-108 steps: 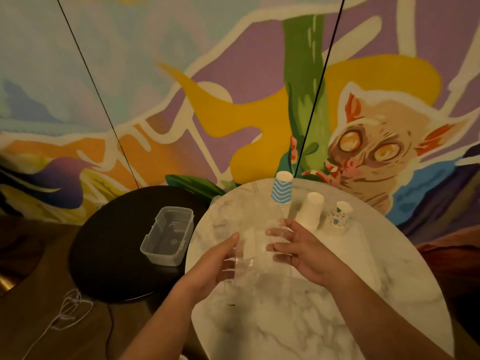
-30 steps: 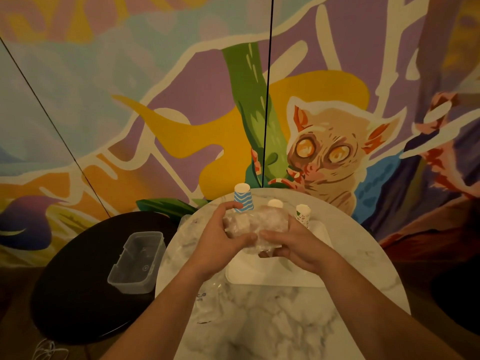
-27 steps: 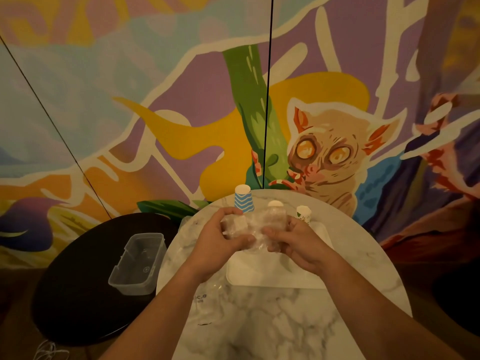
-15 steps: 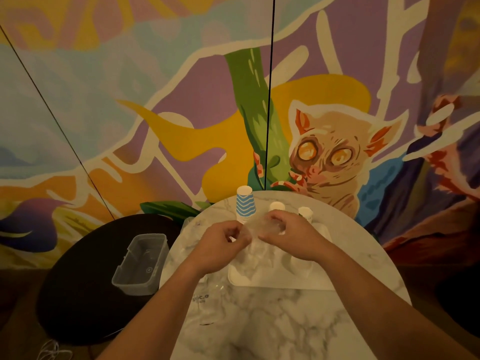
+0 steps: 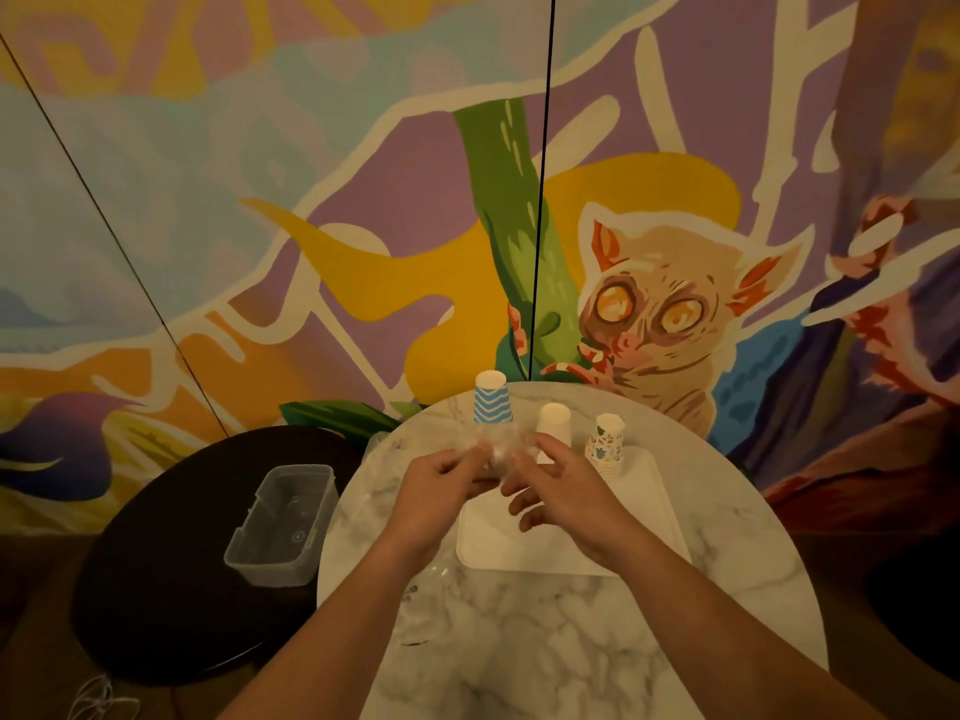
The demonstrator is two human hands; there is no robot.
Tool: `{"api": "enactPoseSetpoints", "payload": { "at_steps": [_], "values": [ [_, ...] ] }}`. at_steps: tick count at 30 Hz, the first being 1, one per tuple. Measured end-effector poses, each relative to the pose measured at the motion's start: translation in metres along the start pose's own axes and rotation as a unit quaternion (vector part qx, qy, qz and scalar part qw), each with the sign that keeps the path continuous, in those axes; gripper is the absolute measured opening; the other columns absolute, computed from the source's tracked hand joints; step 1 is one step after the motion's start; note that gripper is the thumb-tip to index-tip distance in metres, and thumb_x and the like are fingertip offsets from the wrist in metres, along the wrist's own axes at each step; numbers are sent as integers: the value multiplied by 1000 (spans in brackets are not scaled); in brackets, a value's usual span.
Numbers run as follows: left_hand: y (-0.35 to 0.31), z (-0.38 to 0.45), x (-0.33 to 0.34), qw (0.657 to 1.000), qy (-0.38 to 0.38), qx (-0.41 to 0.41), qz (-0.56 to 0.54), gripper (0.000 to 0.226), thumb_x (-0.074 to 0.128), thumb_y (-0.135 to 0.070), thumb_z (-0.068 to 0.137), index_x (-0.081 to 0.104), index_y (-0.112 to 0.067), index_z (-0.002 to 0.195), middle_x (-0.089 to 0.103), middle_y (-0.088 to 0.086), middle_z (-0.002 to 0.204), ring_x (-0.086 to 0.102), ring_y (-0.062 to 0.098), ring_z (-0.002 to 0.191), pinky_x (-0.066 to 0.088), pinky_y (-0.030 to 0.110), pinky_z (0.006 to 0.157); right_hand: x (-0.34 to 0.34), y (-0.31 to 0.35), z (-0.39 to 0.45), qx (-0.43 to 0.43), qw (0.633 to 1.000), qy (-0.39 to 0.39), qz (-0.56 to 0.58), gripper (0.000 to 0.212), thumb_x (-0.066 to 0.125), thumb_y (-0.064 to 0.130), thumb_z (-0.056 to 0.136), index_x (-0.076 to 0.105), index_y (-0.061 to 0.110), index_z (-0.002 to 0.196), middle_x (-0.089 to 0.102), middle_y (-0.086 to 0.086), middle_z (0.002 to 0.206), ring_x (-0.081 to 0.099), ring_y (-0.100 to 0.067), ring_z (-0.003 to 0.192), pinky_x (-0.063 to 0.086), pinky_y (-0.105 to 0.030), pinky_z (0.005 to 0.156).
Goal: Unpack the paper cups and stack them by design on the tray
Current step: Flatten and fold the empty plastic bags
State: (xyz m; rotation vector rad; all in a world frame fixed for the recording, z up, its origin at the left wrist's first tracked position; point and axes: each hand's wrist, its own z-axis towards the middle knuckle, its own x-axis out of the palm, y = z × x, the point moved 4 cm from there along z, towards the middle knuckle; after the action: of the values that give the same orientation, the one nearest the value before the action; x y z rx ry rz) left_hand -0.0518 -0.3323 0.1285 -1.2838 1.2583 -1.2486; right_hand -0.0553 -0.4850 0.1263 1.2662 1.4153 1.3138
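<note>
Three upside-down cup stacks stand at the far end of a white tray (image 5: 613, 543): a blue zigzag stack (image 5: 491, 403), a plain white stack (image 5: 554, 426) and a stack with a small colourful print (image 5: 605, 445). Just in front of them, above the tray's far left corner, I hold a crumpled clear plastic wrap (image 5: 494, 445) between both hands. My left hand (image 5: 440, 485) pinches its left side with curled fingers. My right hand (image 5: 563, 488) pinches its right side with thumb and forefinger, the other fingers loosely spread over the tray.
The tray lies on a round marble table (image 5: 545, 646). More clear packaging (image 5: 387, 457) lies on the marble to the left. A lower black round table (image 5: 156, 563) at left carries a clear plastic box (image 5: 283, 522). A painted wall rises right behind.
The wrap was a bulky bundle between my hands a second ago; it is now squeezed into a small wad. My right hand's outer fingers have spread open.
</note>
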Motion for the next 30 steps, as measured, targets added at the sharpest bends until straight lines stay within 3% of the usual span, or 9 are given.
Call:
{"api": "enactPoseSetpoints", "payload": {
  "at_steps": [4, 6, 9, 13, 16, 18, 21, 25, 30],
  "values": [
    [7, -1, -8, 998, -48, 11, 49, 43, 69, -36, 91, 74, 5, 82, 73, 13, 76, 68, 19, 74, 56, 32, 80, 7, -8, 1, 32, 995, -33, 92, 26, 60, 27, 100, 70, 4, 108, 70, -18, 97, 65, -25, 79, 60, -35, 75],
    [12, -2, -12, 995, -55, 8, 80, 61, 69, -48, 87, 61, 10, 71, 51, 8, 62, 47, 17, 63, 44, 35, 68, 9, -13, 3, 32, 991, -62, 117, 21, 63, 20, 97, 72, 1, 97, 70, -15, 98, 64, -21, 85, 58, -31, 76],
    [15, -5, -20, 993, -78, -5, 88, 47, 67, -42, 93, 60, -6, 63, 46, 1, 58, 43, 11, 59, 39, 29, 61, 12, -17, 5, 11, 992, -92, 84, 12, 66, 16, 95, 70, 6, 100, 70, -11, 98, 63, -16, 85, 55, -25, 70],
    [20, -10, -31, 994, -101, 0, 33, 26, 72, -37, 90, 71, -11, 94, 71, 1, 88, 63, 16, 83, 52, 34, 72, 21, -21, 8, -7, 997, -81, 17, 28, 69, 14, 93, 61, 24, 119, 73, -6, 99, 61, -12, 76, 50, -26, 65],
    [28, -17, -40, 994, -50, -91, -28, 22, 64, -28, 97, 63, -23, 119, 70, 0, 111, 66, 19, 98, 52, 34, 72, 28, -27, 12, -9, 998, -53, -28, 28, 71, 16, 92, 66, 18, 120, 71, -7, 95, 53, -13, 70, 46, -25, 62],
    [28, -24, -45, 989, 2, -127, -77, 17, 60, -22, 100, 68, -16, 114, 71, 2, 103, 64, 18, 90, 49, 32, 64, 36, -33, 14, 6, 1000, -24, 10, 29, 71, 13, 91, 67, 6, 119, 67, -10, 92, 50, -14, 65, 45, -26, 61],
    [33, -29, -66, 990, -24, -104, -89, 18, 57, -14, 102, 69, -4, 112, 70, 10, 101, 61, 20, 88, 50, 28, 62, 53, -42, 16, 39, 994, 13, 97, 25, 69, 6, 90, 67, 1, 115, 66, -10, 89, 57, -14, 67, 50, -25, 64],
    [50, -37, -96, 989, -68, -95, -91, 21, 55, -14, 103, 70, -4, 113, 71, 17, 112, 65, 26, 96, 56, 35, 83, 84, -57, 18, 69, 987, 50, 135, 20, 61, -2, 93, 68, 3, 111, 73, -5, 88, 66, -12, 77, 56, -23, 72],
    [82, -58, -135, 954, -30, -171, -245, 28, 56, -14, 101, 65, 1, 124, 72, 14, 115, 68, 25, 105, 53, 41, 97, 125, -86, 24, 148, 973, 106, 144, 13, 55, 1, 97, 68, -1, 101, 64, -13, 90, 57, -22, 85, 55, -26, 74]
  ]
}}
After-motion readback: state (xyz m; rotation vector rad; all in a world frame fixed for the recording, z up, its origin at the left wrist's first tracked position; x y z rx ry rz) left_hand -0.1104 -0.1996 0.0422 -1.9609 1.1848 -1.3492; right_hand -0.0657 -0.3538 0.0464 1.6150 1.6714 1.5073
